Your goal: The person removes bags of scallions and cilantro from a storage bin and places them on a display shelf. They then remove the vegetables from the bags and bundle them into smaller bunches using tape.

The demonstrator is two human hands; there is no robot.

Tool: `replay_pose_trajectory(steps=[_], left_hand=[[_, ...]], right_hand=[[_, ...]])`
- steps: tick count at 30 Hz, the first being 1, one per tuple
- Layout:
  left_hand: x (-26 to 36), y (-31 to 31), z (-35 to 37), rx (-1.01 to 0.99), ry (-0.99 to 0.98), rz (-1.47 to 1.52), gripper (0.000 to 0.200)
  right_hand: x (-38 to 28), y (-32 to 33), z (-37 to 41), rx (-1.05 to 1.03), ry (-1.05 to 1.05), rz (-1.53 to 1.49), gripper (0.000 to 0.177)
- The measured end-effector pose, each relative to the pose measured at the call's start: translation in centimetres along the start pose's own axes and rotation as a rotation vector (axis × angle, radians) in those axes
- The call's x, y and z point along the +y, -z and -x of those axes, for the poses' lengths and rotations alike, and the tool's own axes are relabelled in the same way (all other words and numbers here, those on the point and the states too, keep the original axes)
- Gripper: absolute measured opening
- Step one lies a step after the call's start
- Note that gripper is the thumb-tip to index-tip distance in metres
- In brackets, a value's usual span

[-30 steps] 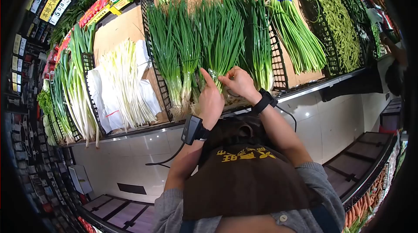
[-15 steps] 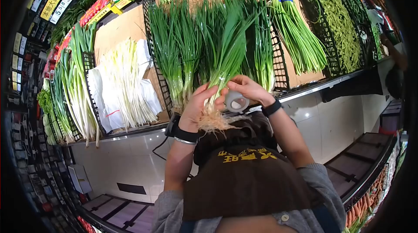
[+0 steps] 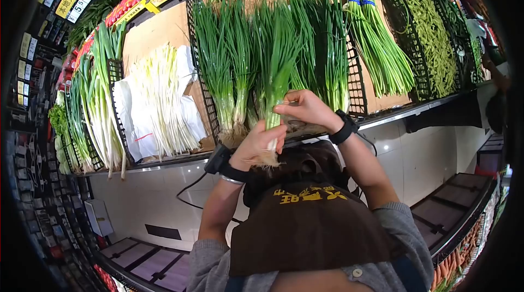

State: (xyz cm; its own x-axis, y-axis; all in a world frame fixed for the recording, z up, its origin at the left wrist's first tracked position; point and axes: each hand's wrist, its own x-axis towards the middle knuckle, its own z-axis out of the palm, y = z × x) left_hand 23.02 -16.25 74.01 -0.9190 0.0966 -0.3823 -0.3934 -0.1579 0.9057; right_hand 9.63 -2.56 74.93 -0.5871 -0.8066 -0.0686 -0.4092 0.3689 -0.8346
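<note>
An upright bunch of scallions (image 3: pixel 277 81) is in front of me, green leaves away from me and pale roots towards me. My left hand (image 3: pixel 259 143) is closed round its white stems just above the roots. Higher on the stems, my right hand (image 3: pixel 310 110) is closed, with thumb and fingertips pinching the bunch. Clear, shiny wrapping shows on the stems near that pinch. The tape roll is not plainly visible; my right hand may hide it. Behind the held bunch, more scallions (image 3: pixel 221 57) lie in a black crate.
Left of the crate are thin white-stemmed greens (image 3: pixel 164 101) on white paper and long leeks (image 3: pixel 97 106). To the right lie blue-banded green stalks (image 3: pixel 385 46) and green bean pods (image 3: pixel 428 40). The stand's metal front edge (image 3: pixel 382 121) runs before me.
The bunch has turned more upright and its roots are gathered closer to my left hand. My right hand has moved up the stems. The dangling tape roll no longer shows clearly.
</note>
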Motion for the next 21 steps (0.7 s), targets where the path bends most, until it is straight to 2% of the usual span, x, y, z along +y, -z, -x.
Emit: replay_pose_trajectory(steps=[2, 3, 4, 6, 7, 8, 10, 11, 12, 14, 15, 16, 18, 19, 20, 21], left_hand=[[2.1, -0.5, 1.4, -0.144, 0.01, 0.713, 0.017], [2.1, -0.3, 1.7, -0.247, -0.019, 0.886, 0.018], [2.2, -0.6, 1.7, -0.247, -0.023, 0.886, 0.018], [2.4, -1.7, 1.6, -0.646, -0.04, 1.119, 0.023], [2.0, -2.3, 1.3, -0.737, -0.031, 1.205, 0.03], [1.7, -2.0, 1.4, -0.735, -0.04, 1.203, 0.03], [0.8, -0.9, 1.4, -0.414, 0.021, 0.679, 0.04], [-0.1, 1.4, -0.3, -0.433, 0.003, 0.403, 0.045], [-0.3, 2.8, -0.9, -0.302, 0.06, 0.168, 0.046], [0.9, 2.3, -1.2, -0.139, -0.244, 0.017, 0.05], [1.4, 2.1, -1.7, -0.061, -0.125, -0.076, 0.055], [0.5, 1.2, -2.5, -0.064, -0.119, -0.075, 0.055], [-1.7, -0.9, -4.7, 0.425, -0.238, -0.401, 0.049], [-1.1, -0.7, -4.9, 0.318, -0.3, -0.227, 0.041], [0.2, -0.5, -4.6, 0.311, -0.299, -0.231, 0.041], [1.5, -0.1, -4.0, 0.259, -0.192, 0.066, 0.039]], right_hand=[[0.4, 1.2, 0.5, -0.252, -0.023, -0.755, 0.028], [0.6, 1.8, 0.5, -0.287, 0.046, -0.719, 0.026], [1.3, 1.7, 0.4, -0.289, 0.048, -0.716, 0.026], [3.3, 0.5, 0.1, -0.454, 0.029, -0.862, 0.024], [3.3, -0.6, 0.6, -0.444, -0.015, -1.061, 0.023], [4.1, -1.2, 0.9, -0.45, -0.012, -1.057, 0.023], [5.6, -1.5, 1.2, -0.356, 0.027, -1.143, 0.038], [4.4, -0.9, 1.6, -0.285, -0.048, -1.166, 0.023], [3.9, -0.3, 1.4, -0.284, -0.046, -1.165, 0.023], [3.1, 0.6, 1.0, -0.189, -0.125, -0.767, 0.021], [2.1, 0.9, 0.8, -0.159, -0.247, -0.584, 0.023], [1.9, 0.3, 0.4, -0.054, -0.175, -0.328, 0.029], [1.7, -0.3, -0.4, 0.178, 0.188, 0.201, 0.03], [0.9, 0.8, -0.6, -0.011, 0.021, -0.1, 0.03], [-0.2, 2.3, -0.8, -0.196, -0.147, -0.403, 0.031], [-0.4, 3.1, -0.8, -0.266, -0.069, -0.579, 0.032]])
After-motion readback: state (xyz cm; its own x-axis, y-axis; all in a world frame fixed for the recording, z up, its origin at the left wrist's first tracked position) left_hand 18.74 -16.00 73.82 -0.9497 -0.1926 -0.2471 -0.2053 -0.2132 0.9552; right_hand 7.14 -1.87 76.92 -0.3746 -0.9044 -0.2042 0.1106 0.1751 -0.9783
